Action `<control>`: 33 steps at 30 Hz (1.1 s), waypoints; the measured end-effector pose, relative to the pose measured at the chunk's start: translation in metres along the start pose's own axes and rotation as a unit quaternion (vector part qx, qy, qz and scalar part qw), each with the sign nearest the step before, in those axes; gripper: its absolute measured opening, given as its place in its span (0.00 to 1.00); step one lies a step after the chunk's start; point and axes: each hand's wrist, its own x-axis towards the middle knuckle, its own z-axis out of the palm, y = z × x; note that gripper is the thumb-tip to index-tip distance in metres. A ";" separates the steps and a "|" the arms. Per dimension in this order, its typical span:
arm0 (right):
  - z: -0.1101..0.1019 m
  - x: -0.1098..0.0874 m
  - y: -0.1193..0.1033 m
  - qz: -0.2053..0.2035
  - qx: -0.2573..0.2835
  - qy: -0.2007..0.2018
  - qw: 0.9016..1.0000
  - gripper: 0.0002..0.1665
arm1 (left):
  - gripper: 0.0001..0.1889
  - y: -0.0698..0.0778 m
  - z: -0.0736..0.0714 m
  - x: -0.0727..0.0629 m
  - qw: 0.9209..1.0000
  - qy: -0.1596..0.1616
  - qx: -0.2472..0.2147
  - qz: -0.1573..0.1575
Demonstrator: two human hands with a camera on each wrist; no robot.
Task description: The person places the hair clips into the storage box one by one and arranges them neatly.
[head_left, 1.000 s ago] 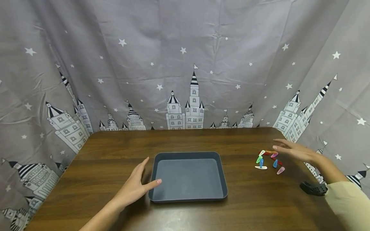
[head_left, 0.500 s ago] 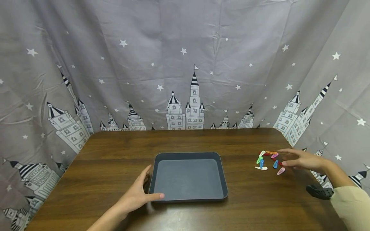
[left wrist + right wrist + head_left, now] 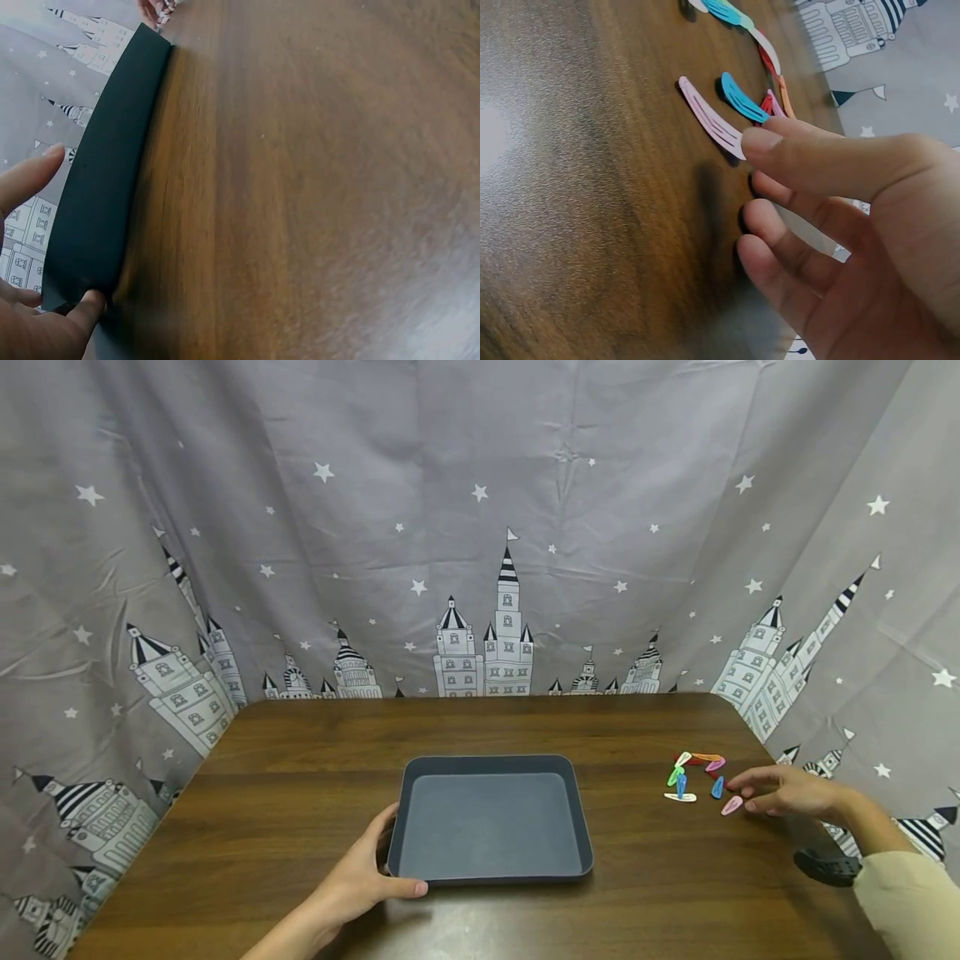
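Note:
A dark grey rectangular tray (image 3: pixel 491 827) lies on the wooden table. My left hand (image 3: pixel 356 877) grips its near left corner, thumb (image 3: pixel 91 300) on the near wall and fingers along the left side. At the right, my right hand (image 3: pixel 798 793) hovers low beside a pink snap hair clip (image 3: pixel 711 121), fingers loosely bent. In the right wrist view the thumb tip overlaps one end of this clip. A blue hair clip (image 3: pixel 740 99) lies just beyond it. The index finger is mostly hidden behind the thumb.
More hair clips lie scattered close by: a white one (image 3: pixel 680 797), a green one (image 3: pixel 674 777), an orange one (image 3: pixel 705 757) and several others. A grey curtain (image 3: pixel 480 527) printed with castles and stars hangs behind the table (image 3: pixel 300 777).
My left hand has moved nearer and closed around the tray's corner. My right hand has come down and toward me, from above the far clips to the pink one.

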 end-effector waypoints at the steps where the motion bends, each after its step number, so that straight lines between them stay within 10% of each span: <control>1: 0.001 0.000 0.001 -0.009 -0.005 0.004 1.000 0.22 | 0.63 0.000 0.000 0.000 1.000 0.002 -0.003 0.001; 21: 0.013 0.013 0.006 -0.002 -0.059 0.062 0.996 0.04 | 0.59 -0.008 0.003 -0.002 0.999 0.022 -0.035 0.002; 33: 0.006 0.012 0.001 -0.015 -0.006 0.021 1.000 0.06 | 0.58 -0.006 0.004 -0.004 0.999 0.024 -0.040 -0.007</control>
